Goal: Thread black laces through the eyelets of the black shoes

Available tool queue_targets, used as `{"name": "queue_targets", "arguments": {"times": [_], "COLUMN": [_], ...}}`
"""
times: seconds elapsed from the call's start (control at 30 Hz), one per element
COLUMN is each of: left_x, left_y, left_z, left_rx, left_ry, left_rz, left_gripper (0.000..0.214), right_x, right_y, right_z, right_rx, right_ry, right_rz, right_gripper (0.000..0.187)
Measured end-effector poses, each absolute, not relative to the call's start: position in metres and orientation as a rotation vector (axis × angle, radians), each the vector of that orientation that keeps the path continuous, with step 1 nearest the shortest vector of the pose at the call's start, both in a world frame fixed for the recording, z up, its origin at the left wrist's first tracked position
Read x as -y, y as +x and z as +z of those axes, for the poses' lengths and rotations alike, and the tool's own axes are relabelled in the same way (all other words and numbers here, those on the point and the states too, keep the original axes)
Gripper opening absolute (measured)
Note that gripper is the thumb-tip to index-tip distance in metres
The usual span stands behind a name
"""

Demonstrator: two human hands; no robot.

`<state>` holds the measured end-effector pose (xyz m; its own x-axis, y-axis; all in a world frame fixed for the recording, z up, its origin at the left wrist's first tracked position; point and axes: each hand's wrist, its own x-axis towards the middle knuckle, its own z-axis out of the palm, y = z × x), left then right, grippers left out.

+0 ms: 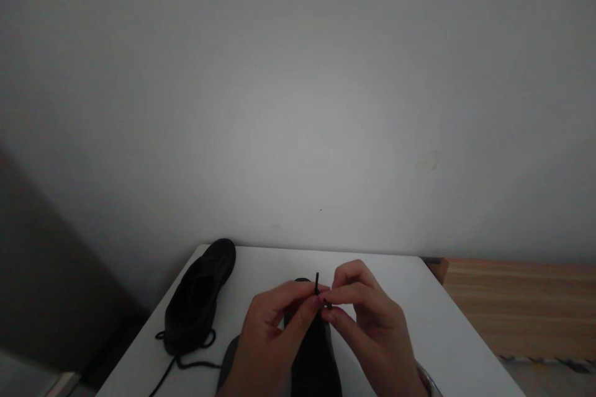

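Note:
Directly below my hands lies a black shoe [316,360], partly hidden by them. A thin black shoelace [317,283] stands up between my fingertips, its short end pointing upward. My left hand [274,329] pinches it between thumb and forefinger. Close against it, my right hand [372,322] is also closed in a pinch, with a bit of the dark lace showing between thumb and forefinger. To the left, a second black shoe [198,298] rests on the white table [395,279]; loops and loose cord trail from its near end.
A grey flat piece [228,360] shows beside my left wrist, mostly covered. Behind the table rises a pale wall [326,105]. A wooden surface [521,304] lies past the table's right edge. A band [427,378] circles my right wrist.

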<state>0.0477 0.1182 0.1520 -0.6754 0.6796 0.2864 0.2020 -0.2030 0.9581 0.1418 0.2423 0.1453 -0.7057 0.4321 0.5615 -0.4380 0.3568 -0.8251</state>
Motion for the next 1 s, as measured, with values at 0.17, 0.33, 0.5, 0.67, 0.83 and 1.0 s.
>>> {"name": "queue_targets", "arguments": {"times": [0.17,0.33,0.5,0.67,0.83,1.0], "left_x": [-0.123,-0.123,-0.119,-0.120,-0.123,-0.124], "left_y": [0.049,0.046,0.040,0.036,0.035,0.035], "left_z": [0.152,0.154,0.159,0.159,0.157,0.154], "left_rx": [-1.513,-1.390,-1.421,-1.499,-1.486,-1.450], "left_ry": [0.938,0.967,1.017,1.054,1.031,1.019], "left_rz": [1.925,1.881,1.843,1.820,1.803,1.808], "left_gripper": [0.028,0.031,0.020,0.015,0.013,0.013], "right_x": [-0.243,-0.244,-0.249,-0.252,-0.254,-0.255], "right_y": [0.139,0.136,0.137,0.138,0.133,0.131], "right_z": [0.146,0.146,0.152,0.156,0.140,0.134], "right_rx": [1.801,1.753,1.863,1.871,1.694,1.691], "right_ry": [0.000,0.036,0.157,0.228,0.137,0.085], "right_rz": [1.549,1.729,1.611,1.594,1.840,1.952], "right_gripper": [0.010,0.006,0.017,0.019,0.018,0.034]}}
